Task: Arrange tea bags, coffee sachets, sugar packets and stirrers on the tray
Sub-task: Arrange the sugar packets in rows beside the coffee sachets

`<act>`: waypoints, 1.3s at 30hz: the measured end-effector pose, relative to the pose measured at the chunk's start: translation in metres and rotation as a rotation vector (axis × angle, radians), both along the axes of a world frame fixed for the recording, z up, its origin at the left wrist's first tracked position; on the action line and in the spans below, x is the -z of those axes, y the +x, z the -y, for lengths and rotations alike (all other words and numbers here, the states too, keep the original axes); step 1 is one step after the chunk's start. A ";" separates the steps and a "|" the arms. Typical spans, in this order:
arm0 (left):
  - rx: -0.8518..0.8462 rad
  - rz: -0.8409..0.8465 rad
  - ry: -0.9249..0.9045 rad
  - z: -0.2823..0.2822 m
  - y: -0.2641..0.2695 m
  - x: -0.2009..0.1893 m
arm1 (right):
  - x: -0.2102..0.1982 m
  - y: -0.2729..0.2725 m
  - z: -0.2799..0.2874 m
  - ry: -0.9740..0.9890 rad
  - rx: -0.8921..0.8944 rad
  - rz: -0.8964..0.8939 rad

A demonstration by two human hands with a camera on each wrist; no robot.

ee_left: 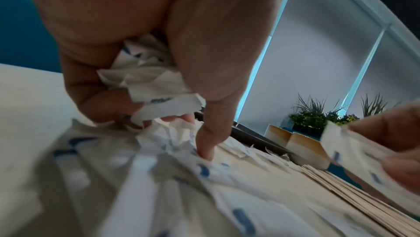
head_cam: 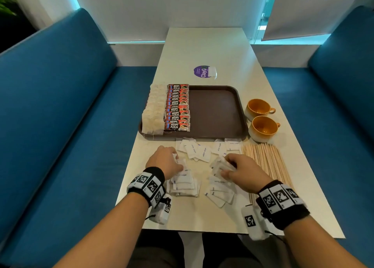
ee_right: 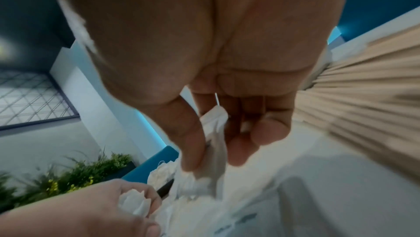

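Note:
A brown tray (head_cam: 214, 113) holds a column of tea bags (head_cam: 153, 109) at its left edge and a column of red coffee sachets (head_cam: 178, 107) beside them. White sugar packets (head_cam: 194, 150) lie scattered on the table in front of the tray. My left hand (head_cam: 168, 160) grips a bunch of sugar packets (ee_left: 150, 83) over a small stack (head_cam: 183, 184). My right hand (head_cam: 238, 170) pinches several sugar packets (ee_right: 216, 144) above another loose pile (head_cam: 219, 190). Wooden stirrers (head_cam: 267, 162) lie in a row at the right of the packets.
Two orange cups (head_cam: 261, 121) stand on the white table (head_cam: 206, 48) right of the tray. A purple round sticker (head_cam: 203, 71) lies beyond the tray. Blue bench seats (head_cam: 60, 105) flank the table on both sides. Potted plants (ee_left: 318, 117) stand by the window.

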State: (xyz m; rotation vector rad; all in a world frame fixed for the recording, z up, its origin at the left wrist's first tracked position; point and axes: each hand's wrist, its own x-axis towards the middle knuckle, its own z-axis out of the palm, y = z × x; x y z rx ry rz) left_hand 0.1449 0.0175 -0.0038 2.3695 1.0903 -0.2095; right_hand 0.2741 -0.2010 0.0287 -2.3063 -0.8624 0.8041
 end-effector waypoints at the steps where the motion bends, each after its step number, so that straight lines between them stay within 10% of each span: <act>1: 0.003 0.014 -0.002 0.000 0.001 0.000 | 0.002 0.002 0.004 -0.042 -0.031 -0.031; 9: -0.016 0.159 -0.164 -0.005 -0.004 -0.006 | 0.026 -0.013 0.002 -0.260 -0.194 0.209; 25: -0.429 0.880 -1.365 0.013 -0.071 -0.020 | 0.026 -0.017 -0.008 -0.312 -0.173 0.206; 39: -0.672 1.028 -1.560 0.053 -0.093 -0.014 | -0.020 -0.044 -0.012 0.391 -0.009 -0.339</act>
